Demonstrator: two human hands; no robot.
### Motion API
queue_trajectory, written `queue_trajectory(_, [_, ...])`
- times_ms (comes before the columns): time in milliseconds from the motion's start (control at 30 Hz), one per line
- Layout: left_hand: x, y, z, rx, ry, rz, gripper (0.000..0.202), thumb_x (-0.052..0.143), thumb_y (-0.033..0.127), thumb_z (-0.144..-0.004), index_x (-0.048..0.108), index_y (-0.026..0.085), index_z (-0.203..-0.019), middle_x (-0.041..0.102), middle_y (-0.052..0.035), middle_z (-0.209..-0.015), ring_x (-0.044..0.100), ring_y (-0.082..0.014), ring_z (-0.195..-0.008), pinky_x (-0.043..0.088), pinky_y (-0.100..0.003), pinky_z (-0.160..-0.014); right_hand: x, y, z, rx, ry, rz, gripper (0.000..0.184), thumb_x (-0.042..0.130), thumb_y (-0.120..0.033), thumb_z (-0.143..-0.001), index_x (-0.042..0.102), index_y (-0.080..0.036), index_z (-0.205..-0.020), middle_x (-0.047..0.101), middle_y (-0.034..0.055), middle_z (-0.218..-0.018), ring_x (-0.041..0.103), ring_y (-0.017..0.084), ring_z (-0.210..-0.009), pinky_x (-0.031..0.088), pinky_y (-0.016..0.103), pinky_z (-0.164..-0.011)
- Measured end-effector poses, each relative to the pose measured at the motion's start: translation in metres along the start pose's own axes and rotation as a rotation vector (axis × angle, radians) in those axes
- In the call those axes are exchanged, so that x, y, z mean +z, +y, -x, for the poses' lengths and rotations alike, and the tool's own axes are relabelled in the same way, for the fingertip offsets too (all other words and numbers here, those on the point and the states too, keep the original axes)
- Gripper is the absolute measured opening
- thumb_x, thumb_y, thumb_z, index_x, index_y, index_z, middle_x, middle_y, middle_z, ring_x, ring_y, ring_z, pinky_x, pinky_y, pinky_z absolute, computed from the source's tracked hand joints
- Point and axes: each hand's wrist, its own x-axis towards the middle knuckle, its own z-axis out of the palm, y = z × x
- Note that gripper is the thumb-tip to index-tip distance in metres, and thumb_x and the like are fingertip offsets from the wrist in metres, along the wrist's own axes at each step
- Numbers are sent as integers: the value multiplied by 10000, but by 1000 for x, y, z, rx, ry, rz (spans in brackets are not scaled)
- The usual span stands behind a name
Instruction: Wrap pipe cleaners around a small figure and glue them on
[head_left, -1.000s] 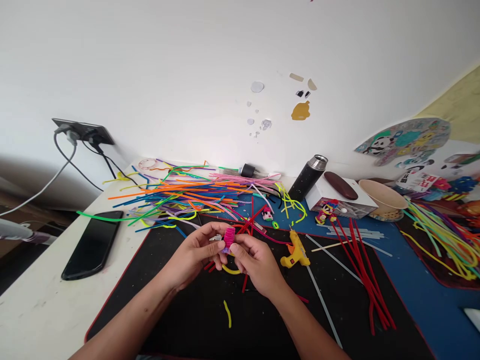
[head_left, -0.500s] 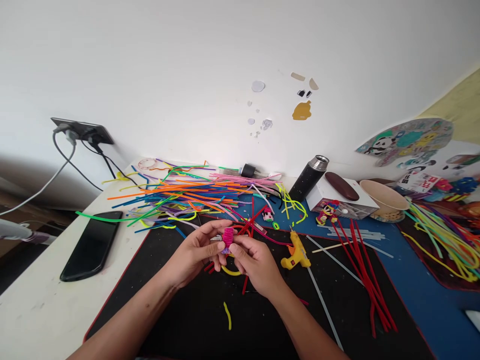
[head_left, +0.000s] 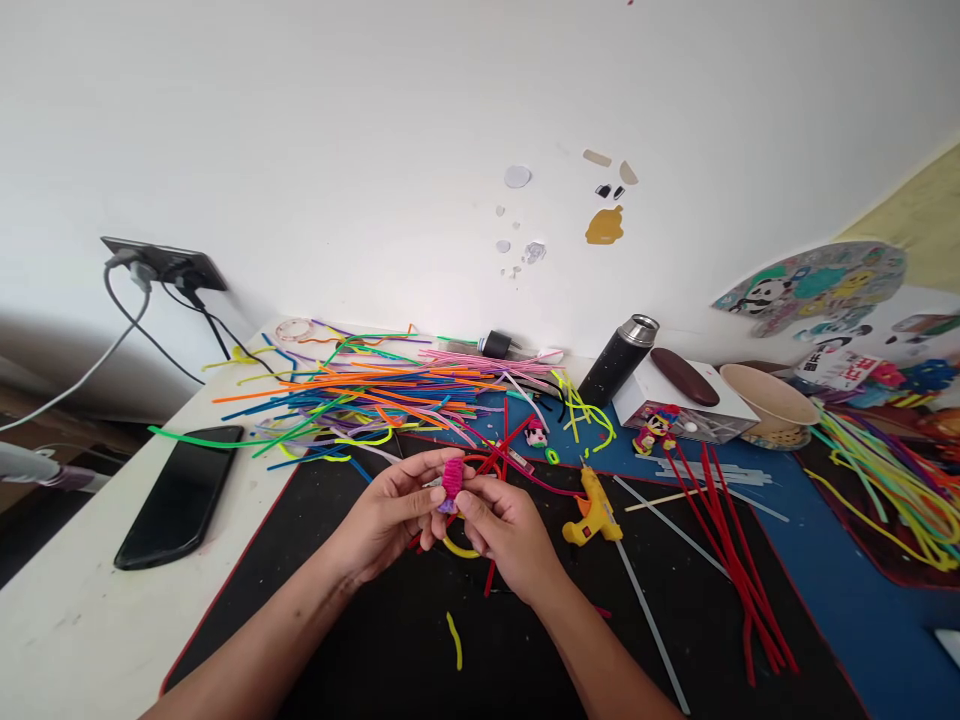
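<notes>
A small magenta and purple pipe-cleaner piece (head_left: 453,478) is pinched between both hands above the black mat (head_left: 360,650). My left hand (head_left: 401,505) grips it from the left with thumb and fingers closed. From the right, my right hand (head_left: 499,520) pinches its lower edge. Partly hidden behind the fingers lie red pipe cleaners (head_left: 504,455) and a yellow curved one (head_left: 459,548). A short yellow piece (head_left: 454,640) lies on the mat nearer to me. Right of my hands rests a yellow glue gun (head_left: 596,510) with a clear glue stick in it.
A heap of coloured pipe cleaners (head_left: 390,385) lies along the wall. At left is a black phone (head_left: 184,498). Farther right are a black flask (head_left: 619,360), a white box (head_left: 690,400), a bowl (head_left: 769,400), a small figure (head_left: 655,430) and red pipe cleaners (head_left: 739,570).
The magenta piece has tilted and turned slightly between my fingers. Both hands keep nearly the same place, and the view has shifted a little.
</notes>
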Motion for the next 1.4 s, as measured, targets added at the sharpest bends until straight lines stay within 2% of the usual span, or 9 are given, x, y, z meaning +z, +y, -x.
queue_trajectory(233, [4,-5,1,7,-3,108,414,899,174,-761,810,180,-1165,781,-80,-954,632,-63,-488,486,-128,-396,4,4,1,18,26,-109,466,761,-606,-864,731,-150,-955,417,-102,-471,271,68,-415,200,221,-418])
queue_trajectory(567, [5,-9,4,6,-22,217,466,920,165,-734,809,174,-1186,763,-42,-801,623,-52,-463,483,-104,-404,12,8,2,29,19,-291,427,827,-555,-843,672,-170,-941,435,-116,-460,247,46,-394,177,206,-406])
queue_trajectory(733, [5,-10,5,8,-42,234,484,906,148,-749,795,165,-1220,761,-40,-781,632,-59,-470,501,-112,-425,13,10,5,58,-4,-301,423,803,-558,-869,665,-167,-955,474,-105,-459,251,44,-379,173,209,-403])
queue_trajectory(933, [5,-12,7,17,-84,238,461,878,140,-782,783,176,-1232,747,-25,-796,617,-48,-477,484,-99,-422,15,10,6,50,-3,-334,416,831,-548,-849,653,-176,-904,393,-137,-441,220,37,-373,174,203,-406])
queue_trajectory(1033, [5,-13,8,16,-114,249,453,868,143,-796,775,184,-1237,729,-12,-778,612,-45,-483,472,-90,-422,15,11,7,47,-28,-321,429,809,-573,-861,665,-172,-912,445,-117,-441,245,40,-357,180,208,-397])
queue_trajectory(1133, [5,-15,9,11,-117,250,449,871,142,-793,778,186,-1231,748,-28,-830,624,-46,-494,487,-95,-434,15,12,8,47,-49,-304,435,785,-588,-879,676,-168,-902,497,-92,-454,263,38,-349,177,209,-389])
queue_trajectory(1400, [8,-14,8,18,-66,195,443,871,160,-802,787,194,-1236,792,-89,-951,646,-66,-518,485,-123,-431,14,14,9,73,13,-334,450,811,-593,-857,669,-166,-856,373,-132,-432,207,32,-364,168,205,-401])
